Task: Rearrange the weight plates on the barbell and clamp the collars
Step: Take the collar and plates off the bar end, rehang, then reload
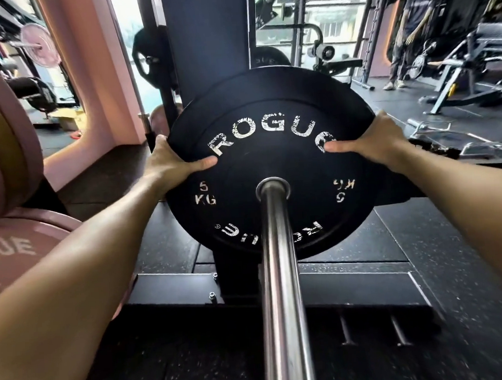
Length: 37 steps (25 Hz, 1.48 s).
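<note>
A black 5 kg bumper plate (269, 171) with worn white lettering sits on the steel barbell sleeve (280, 276), which runs from the bottom of the view up into the plate's hub. My left hand (171, 161) grips the plate's left rim, thumb across its face. My right hand (373, 141) grips the right rim the same way. The fingers of both hands are hidden behind the plate. No collar shows on the sleeve.
Pink and yellow plates (3, 146) stand at the far left, with a pink plate (21, 248) lying flat below them. The black rack base (173, 291) crosses under the bar. A person (410, 30) stands at the back right near benches (471, 59).
</note>
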Each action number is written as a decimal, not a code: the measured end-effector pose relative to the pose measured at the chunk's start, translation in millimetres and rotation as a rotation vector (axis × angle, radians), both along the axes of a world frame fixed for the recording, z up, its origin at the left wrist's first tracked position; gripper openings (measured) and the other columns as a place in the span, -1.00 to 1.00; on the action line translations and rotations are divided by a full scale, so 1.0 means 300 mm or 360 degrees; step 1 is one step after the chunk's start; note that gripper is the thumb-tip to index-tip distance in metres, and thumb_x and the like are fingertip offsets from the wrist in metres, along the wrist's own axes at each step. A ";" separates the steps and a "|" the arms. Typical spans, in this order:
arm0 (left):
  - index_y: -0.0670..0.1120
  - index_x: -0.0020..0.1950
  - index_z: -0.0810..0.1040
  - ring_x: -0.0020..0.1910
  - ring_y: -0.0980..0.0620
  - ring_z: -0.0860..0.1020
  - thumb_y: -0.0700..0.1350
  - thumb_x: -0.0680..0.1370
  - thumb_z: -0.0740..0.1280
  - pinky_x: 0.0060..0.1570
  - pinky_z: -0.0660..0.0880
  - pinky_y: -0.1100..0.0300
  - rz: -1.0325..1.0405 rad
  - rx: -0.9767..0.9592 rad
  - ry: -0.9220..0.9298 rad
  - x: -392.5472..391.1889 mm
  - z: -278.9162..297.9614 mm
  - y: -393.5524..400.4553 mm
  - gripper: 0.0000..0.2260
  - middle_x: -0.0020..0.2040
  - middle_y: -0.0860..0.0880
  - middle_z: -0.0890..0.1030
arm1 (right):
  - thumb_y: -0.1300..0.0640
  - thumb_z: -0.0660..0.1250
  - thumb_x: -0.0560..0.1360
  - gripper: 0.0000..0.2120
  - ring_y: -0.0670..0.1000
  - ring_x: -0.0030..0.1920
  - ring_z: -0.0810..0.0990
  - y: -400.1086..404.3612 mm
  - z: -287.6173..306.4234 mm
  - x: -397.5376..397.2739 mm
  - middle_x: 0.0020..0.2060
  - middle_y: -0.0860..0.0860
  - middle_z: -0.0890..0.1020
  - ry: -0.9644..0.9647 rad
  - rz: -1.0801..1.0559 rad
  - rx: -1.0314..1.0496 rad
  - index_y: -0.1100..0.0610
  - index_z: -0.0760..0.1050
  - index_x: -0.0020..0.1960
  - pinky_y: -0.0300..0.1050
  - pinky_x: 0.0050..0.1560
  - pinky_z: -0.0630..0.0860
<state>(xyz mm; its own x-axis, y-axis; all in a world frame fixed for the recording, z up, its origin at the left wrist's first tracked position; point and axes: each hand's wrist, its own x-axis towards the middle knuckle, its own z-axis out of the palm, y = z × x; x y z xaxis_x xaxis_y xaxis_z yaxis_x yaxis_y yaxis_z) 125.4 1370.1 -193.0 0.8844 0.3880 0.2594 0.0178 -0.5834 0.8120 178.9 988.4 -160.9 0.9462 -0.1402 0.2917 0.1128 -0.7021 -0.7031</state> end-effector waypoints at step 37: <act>-0.04 0.21 0.60 0.05 0.03 0.67 0.02 0.11 0.71 0.06 0.60 0.13 -0.0260 -0.0367 -0.0419 -1.511 0.087 -0.154 -0.30 0.04 0.05 0.71 | -0.09 0.71 -0.05 -0.43 -0.22 -0.23 0.68 -0.178 0.039 -1.585 -0.27 -0.25 0.70 -0.0049 0.0342 0.0425 -0.02 0.67 -0.07 -0.35 -0.29 0.58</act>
<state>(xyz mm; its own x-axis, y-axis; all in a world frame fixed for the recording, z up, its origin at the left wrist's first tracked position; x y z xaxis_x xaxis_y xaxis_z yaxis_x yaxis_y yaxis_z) -327.8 1323.8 -167.0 0.8541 0.3219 0.4085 -0.2873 -0.3629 0.8865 -296.6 935.1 -149.3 0.9537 -0.0141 0.3004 0.2619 -0.4517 -0.8529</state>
